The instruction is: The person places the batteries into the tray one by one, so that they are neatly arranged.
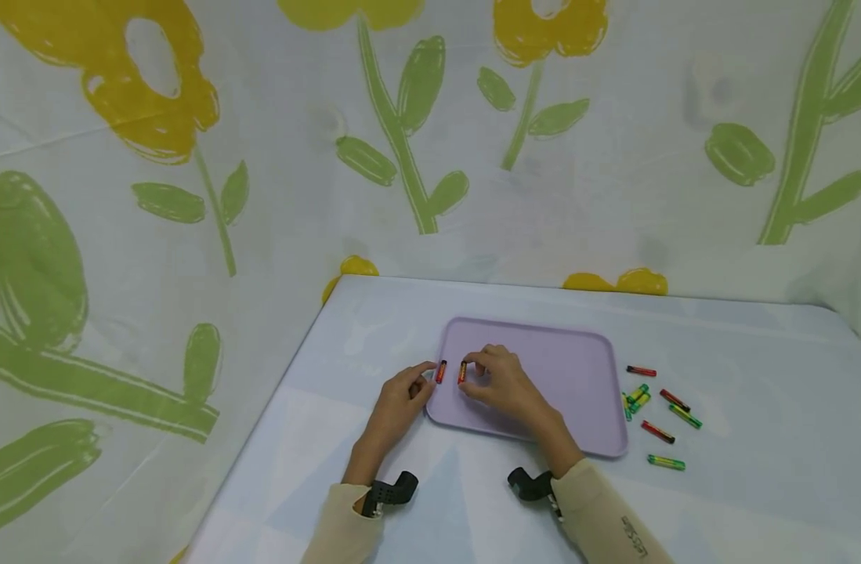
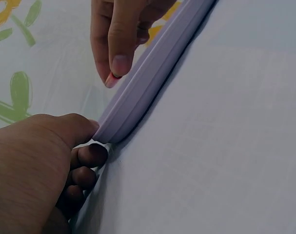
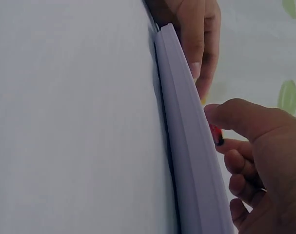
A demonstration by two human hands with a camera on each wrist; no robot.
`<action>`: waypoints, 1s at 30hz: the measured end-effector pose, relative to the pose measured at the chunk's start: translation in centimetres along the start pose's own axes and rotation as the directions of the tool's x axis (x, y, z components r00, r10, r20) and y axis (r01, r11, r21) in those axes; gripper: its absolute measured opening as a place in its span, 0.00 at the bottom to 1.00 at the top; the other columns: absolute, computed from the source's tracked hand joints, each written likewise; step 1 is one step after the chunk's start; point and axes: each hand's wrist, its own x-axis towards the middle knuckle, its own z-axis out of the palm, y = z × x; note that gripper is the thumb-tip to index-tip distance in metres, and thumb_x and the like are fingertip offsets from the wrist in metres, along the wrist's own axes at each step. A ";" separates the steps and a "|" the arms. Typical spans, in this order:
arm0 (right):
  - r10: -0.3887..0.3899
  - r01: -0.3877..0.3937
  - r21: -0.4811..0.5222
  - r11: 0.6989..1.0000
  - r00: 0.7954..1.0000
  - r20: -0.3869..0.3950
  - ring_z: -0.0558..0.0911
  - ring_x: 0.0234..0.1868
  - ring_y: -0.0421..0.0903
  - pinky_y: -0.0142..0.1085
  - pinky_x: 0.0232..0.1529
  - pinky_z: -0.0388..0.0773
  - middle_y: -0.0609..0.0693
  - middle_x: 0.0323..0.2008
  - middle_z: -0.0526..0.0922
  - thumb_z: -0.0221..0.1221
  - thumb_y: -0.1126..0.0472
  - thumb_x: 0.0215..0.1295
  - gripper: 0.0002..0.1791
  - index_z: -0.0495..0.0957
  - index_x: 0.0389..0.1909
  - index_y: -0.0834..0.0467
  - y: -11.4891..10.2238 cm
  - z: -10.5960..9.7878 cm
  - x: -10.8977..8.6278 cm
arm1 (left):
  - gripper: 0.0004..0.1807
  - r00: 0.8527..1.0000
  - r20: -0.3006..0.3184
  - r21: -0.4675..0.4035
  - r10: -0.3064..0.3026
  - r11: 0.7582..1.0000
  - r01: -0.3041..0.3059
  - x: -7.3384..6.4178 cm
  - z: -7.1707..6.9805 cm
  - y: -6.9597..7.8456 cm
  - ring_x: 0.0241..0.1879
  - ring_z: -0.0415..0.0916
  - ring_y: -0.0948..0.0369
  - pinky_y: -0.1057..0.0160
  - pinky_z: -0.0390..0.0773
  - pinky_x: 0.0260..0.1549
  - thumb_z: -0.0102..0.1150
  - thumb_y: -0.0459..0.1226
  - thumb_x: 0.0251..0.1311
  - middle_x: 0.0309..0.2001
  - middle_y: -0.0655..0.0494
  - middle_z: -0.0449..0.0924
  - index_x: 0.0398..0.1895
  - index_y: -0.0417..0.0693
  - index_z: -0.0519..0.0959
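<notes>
Red battery [image 1: 462, 372], pinched at the left of the scene, is what we follow, and we come down to it from the largest thing. Behind everything we see a flower-printed backdrop [image 1: 282, 117], and before it a pale table [image 1: 465, 501]. On the table lies a lilac rectangular tray [image 1: 557, 368]. Over its left half reaches the right hand [image 1: 504, 380], thumb and index finger pinching the red battery. Left of the tray, the left hand [image 1: 398, 399] has its thumb and fingers bent at the left rim; whether it grips the rim, or the battery there, we cannot tell.

Smallest are the batteries. A second red battery [image 1: 440, 371] lies at the tray's left rim, just right of the left fingertips. Well apart from these, on the table to the right of the tray, we count three loose red batteries [image 1: 658, 432] and five green batteries [image 1: 666, 462], lying at mixed angles.

As we judge it, any coming move turns on the narrow gap between the two red batteries at the left. The held one is just right of the other, their long axes nearly parallel, running near to far, black ends far. The left hand is nearer to the rim-side battery. We cannot tell whether the held one touches the tray floor.
</notes>
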 end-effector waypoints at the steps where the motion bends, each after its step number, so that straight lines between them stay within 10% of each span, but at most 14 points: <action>1: 0.000 0.000 -0.004 1.000 1.000 0.001 0.67 0.37 0.46 0.42 0.40 0.63 0.46 0.30 0.71 0.74 0.58 0.55 0.19 0.84 0.48 0.58 0.0 0.2 0.1 | 0.18 1.000 0.002 -0.001 0.000 1.000 0.000 0.0 0.0 0.0 0.29 0.69 0.65 0.66 0.72 0.29 0.58 0.39 0.72 0.33 0.62 0.74 0.63 0.52 0.78; 30: 0.033 -0.033 -0.015 0.999 0.999 0.007 0.67 0.35 0.42 0.42 0.41 0.61 0.41 0.29 0.69 0.73 0.55 0.56 0.19 0.84 0.47 0.58 0.5 3.0 1.6 | 0.18 1.000 -0.008 0.013 0.017 1.000 -0.017 0.0 0.1 -0.1 0.29 0.69 0.66 0.68 0.72 0.28 0.59 0.37 0.71 0.33 0.64 0.75 0.62 0.51 0.78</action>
